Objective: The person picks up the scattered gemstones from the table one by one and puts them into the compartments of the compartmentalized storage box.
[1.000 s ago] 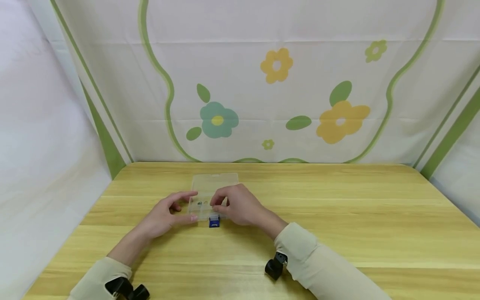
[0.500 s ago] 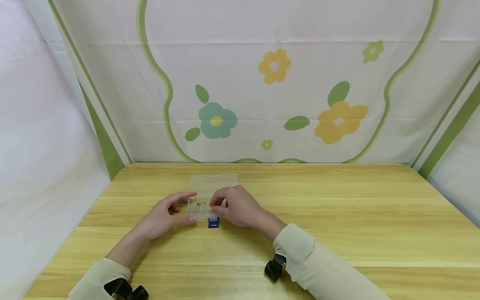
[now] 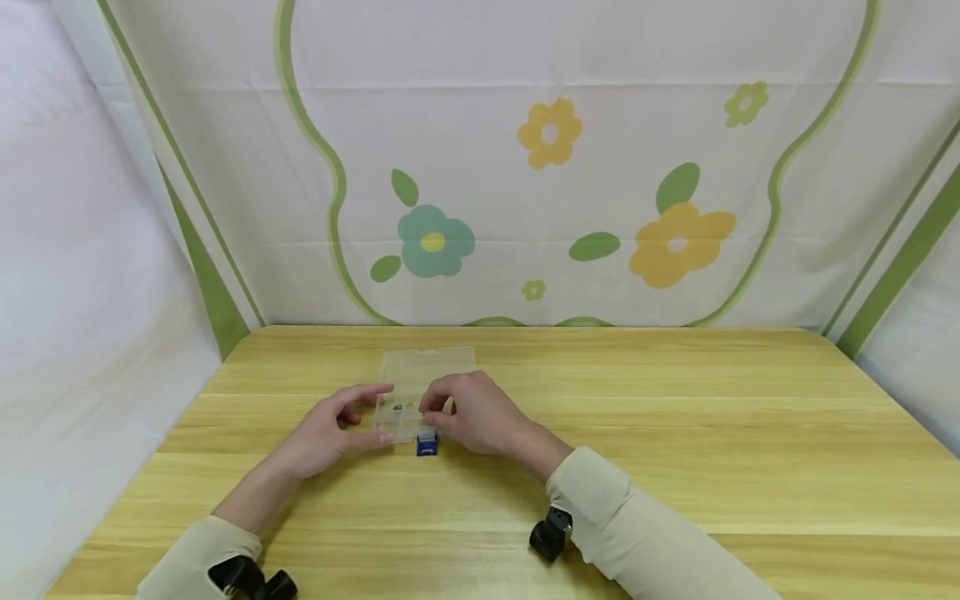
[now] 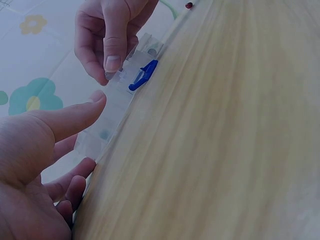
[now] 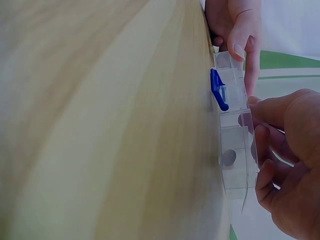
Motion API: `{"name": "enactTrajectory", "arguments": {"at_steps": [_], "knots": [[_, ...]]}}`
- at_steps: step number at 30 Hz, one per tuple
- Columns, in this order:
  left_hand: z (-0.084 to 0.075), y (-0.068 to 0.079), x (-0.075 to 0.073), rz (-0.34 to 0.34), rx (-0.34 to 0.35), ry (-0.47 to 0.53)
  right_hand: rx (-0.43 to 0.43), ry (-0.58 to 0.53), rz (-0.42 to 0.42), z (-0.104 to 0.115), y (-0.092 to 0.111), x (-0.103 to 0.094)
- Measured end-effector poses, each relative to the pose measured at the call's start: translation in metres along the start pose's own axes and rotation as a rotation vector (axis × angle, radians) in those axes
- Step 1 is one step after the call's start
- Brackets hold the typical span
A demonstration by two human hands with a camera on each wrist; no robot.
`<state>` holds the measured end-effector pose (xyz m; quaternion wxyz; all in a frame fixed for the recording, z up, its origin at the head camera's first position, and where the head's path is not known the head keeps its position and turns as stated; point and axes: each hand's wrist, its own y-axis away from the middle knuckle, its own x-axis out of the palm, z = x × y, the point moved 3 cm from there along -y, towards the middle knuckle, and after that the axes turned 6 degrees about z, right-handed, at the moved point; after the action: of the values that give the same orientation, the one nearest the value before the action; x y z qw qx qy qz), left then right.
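Observation:
A clear plastic compartment box [image 3: 408, 425] lies on the table, its lid [image 3: 427, 365] folded back and its blue latch [image 3: 427, 445] hanging at the front. Tiny pieces [image 3: 399, 407] sit in its compartments; one round grey piece [image 5: 229, 158] shows in the right wrist view. My left hand [image 3: 322, 433] spans the box's left end, thumb stretched along the front edge and index finger near the back. Over the right half, my right hand [image 3: 476, 410] pinches a small grey round piece [image 4: 108, 76] between thumb and fingertip. The compartment beneath that hand is hidden in the head view.
The wooden table [image 3: 675, 467] stretches to both sides and toward me. Behind it hangs a white cloth [image 3: 480, 167] with printed flowers. A tiny dark red object [image 4: 189, 5] appears at the top of the left wrist view.
Over the last second the view has shifted very slightly. Both hands and the box keep nearly the same places.

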<state>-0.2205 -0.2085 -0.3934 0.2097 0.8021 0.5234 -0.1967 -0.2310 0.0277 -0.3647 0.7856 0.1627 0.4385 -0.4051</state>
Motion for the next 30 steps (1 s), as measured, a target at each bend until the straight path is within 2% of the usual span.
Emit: {"name": "enactTrajectory", "arguments": {"at_steps": [11,20,26,30], "knots": [[0.000,-0.001,-0.001,-0.002,-0.022,-0.016,-0.001,-0.013,0.013,-0.001,0.001,-0.002],[-0.002,0.000,0.000,0.002,-0.003,-0.024,0.039,-0.083,0.028,-0.009,0.005,-0.007],[-0.001,-0.002,-0.002,-0.004,-0.026,-0.031,0.097,-0.155,0.017,-0.013,0.006,-0.013],[-0.001,-0.003,-0.002,-0.004,-0.027,-0.033,0.094,-0.162,0.030,-0.015,0.005,-0.015]]}}
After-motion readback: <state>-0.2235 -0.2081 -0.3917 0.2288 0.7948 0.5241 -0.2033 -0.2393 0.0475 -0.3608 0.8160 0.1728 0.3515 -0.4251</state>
